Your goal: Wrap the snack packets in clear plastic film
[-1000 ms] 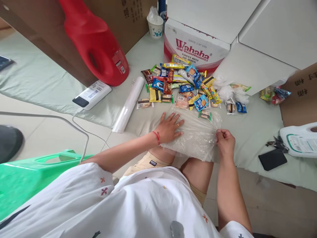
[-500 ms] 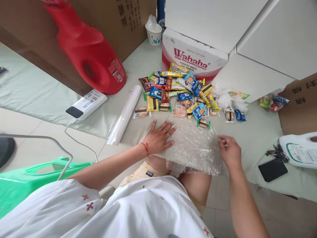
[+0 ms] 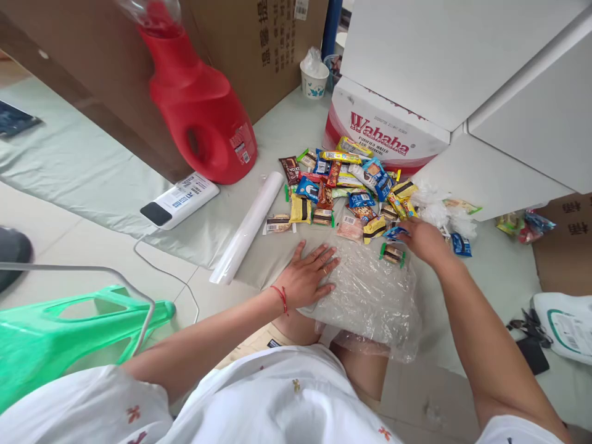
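Note:
My left hand point(image 3: 308, 274) lies flat, fingers spread, on the left edge of a sheet of clear plastic film point(image 3: 374, 296). The film hangs over the table's front edge above my thighs. At the right side of the snack pile, my right hand point(image 3: 423, 240) is closed on a small blue snack packet point(image 3: 396, 233); its fingertips are partly hidden. Just below that packet, a sandwich cookie in a green-edged wrapper point(image 3: 393, 254) lies at the film's top edge. A pink packet point(image 3: 350, 227) and a yellow packet point(image 3: 374, 229) are close by.
A roll of clear film point(image 3: 250, 225) lies left of the pile. Behind stand a red detergent bottle point(image 3: 203, 117), a paper cup point(image 3: 315, 82) and a Wahaha carton point(image 3: 383, 129). A white power strip point(image 3: 180, 200) and a green stool point(image 3: 69, 327) are left, a white bottle point(image 3: 567, 324) right.
My right hand has moved from the film's right edge up to the pile and taken hold of the blue packet. My left hand stays on the film. The camera view has shifted.

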Demonstrator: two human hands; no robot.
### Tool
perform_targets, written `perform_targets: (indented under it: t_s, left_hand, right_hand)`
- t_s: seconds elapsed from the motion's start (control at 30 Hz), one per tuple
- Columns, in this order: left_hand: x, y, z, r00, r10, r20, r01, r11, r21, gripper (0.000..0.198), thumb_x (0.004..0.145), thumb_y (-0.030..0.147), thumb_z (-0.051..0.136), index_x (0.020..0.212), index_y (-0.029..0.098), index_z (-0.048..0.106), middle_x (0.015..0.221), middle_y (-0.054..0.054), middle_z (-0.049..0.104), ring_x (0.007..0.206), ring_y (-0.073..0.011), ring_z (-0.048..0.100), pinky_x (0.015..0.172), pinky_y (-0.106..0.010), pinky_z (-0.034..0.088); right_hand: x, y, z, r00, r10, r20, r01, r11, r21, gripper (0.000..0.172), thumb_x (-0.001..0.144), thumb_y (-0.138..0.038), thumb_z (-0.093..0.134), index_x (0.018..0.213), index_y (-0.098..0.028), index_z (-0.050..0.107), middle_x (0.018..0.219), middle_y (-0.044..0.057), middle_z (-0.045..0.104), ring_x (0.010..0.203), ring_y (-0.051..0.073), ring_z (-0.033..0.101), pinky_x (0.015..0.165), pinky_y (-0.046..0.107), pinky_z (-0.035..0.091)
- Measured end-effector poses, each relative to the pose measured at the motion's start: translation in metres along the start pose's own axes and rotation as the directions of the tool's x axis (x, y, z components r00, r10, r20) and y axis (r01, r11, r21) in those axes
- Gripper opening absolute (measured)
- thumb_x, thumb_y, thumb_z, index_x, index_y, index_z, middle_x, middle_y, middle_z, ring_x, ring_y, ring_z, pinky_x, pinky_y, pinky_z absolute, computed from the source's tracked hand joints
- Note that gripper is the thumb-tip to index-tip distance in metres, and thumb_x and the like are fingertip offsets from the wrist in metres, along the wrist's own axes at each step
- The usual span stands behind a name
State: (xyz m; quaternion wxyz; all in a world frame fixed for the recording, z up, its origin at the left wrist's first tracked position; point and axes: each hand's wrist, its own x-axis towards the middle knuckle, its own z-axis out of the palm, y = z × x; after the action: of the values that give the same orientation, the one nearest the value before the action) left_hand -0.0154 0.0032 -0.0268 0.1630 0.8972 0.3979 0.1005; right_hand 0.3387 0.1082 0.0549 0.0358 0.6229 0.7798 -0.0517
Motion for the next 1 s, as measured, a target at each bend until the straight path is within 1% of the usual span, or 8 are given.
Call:
perform_targets:
  t_s: [0.1,0.2,0.3,0.4,0.47,0.57,0.73,1.0]
  left_hand:
    - [0.000,-0.001,0.001,1.000,-0.005,-0.006,0.005,0.999,-0.033,0.065,0.103,0.060,0.041,0.161,0.031,0.041,0.169,-0.009,0.037,0.158,-0.0324,0.033,0.129,-0.067,0.002]
    - [0.000,-0.002,0.003,1.000,-0.017,-0.004,0.016,0.998,-0.052,0.064,0.104,0.060,0.040,0.161,0.031,0.041,0.169,-0.008,0.037,0.158,-0.0313,0.033,0.130,-0.067,-0.001]
    - [0.000,-0.002,0.003,1.000,-0.025,-0.002,0.025,0.997,-0.066,0.063,0.105,0.059,0.039,0.161,0.031,0.041,0.169,-0.007,0.036,0.159,-0.0300,0.032,0.130,-0.065,-0.002]
    - [-0.001,-0.002,0.002,0.999,-0.035,-0.009,0.035,0.996,-0.082,0.062,0.106,0.058,0.037,0.160,0.030,0.043,0.169,-0.007,0.036,0.159,-0.0279,0.031,0.131,-0.063,-0.004]
    - [-0.001,-0.002,0.002,0.999,-0.040,-0.017,0.038,0.995,-0.090,0.061,0.106,0.058,0.037,0.159,0.030,0.044,0.169,-0.006,0.037,0.159,-0.0271,0.032,0.131,-0.062,-0.004]
    - [-0.001,-0.002,0.002,0.999,-0.042,-0.028,0.039,0.995,-0.093,0.060,0.106,0.057,0.037,0.158,0.029,0.046,0.169,-0.006,0.037,0.159,-0.0268,0.032,0.132,-0.061,-0.005]
    - [-0.001,-0.003,0.005,0.998,-0.036,-0.046,0.032,0.997,-0.073,0.059,0.106,0.056,0.037,0.158,0.029,0.046,0.169,-0.006,0.038,0.159,-0.0263,0.032,0.132,-0.060,-0.005]
    - [0.000,-0.003,0.007,0.998,-0.029,-0.057,0.024,0.997,-0.077,0.059,0.106,0.056,0.038,0.157,0.028,0.048,0.168,-0.006,0.038,0.158,-0.0269,0.034,0.132,-0.059,-0.003]
  right_hand:
    - [0.033,0.024,-0.030,0.981,0.068,-0.183,-0.035,0.983,0.181,0.019,0.088,-0.031,0.066,0.100,-0.022,0.078,0.091,0.006,0.073,0.080,0.022,0.063,0.074,0.032,0.046]
    - [0.098,0.022,-0.052,0.935,0.074,-0.347,-0.011,0.983,0.181,0.025,0.090,-0.038,0.068,0.102,-0.018,0.078,0.096,0.008,0.073,0.087,0.021,0.062,0.082,0.035,0.045]
    - [0.167,0.000,-0.056,0.959,-0.013,-0.283,0.039,0.996,0.086,0.048,0.100,-0.046,0.050,0.095,-0.004,0.075,0.100,0.012,0.073,0.100,0.023,0.063,0.097,0.041,0.040]
    - [0.206,-0.024,-0.043,0.986,-0.040,-0.160,0.045,0.999,0.028,0.058,0.103,-0.046,0.040,0.099,0.002,0.072,0.104,0.015,0.074,0.107,0.026,0.064,0.103,0.049,0.034]
    - [0.211,-0.033,-0.031,0.987,-0.030,-0.160,0.035,0.999,0.025,0.049,0.100,-0.041,0.054,0.117,0.003,0.068,0.114,0.019,0.073,0.111,0.028,0.063,0.104,0.049,0.034]
    - [0.202,-0.036,-0.018,0.975,-0.012,-0.223,0.025,0.998,0.054,0.059,0.088,-0.025,0.072,0.139,0.000,0.057,0.125,0.021,0.070,0.116,0.032,0.059,0.101,0.044,0.041]
    - [0.189,-0.041,-0.017,0.984,-0.024,-0.178,0.025,1.000,0.002,0.044,0.084,-0.016,0.070,0.128,-0.011,0.068,0.124,0.018,0.070,0.118,0.035,0.053,0.099,0.046,0.043]
    - [0.196,-0.052,-0.026,0.984,0.091,-0.155,-0.095,0.995,-0.021,0.040,0.090,-0.019,0.070,0.127,-0.004,0.069,0.119,0.022,0.070,0.121,0.031,0.052,0.102,0.047,0.035]
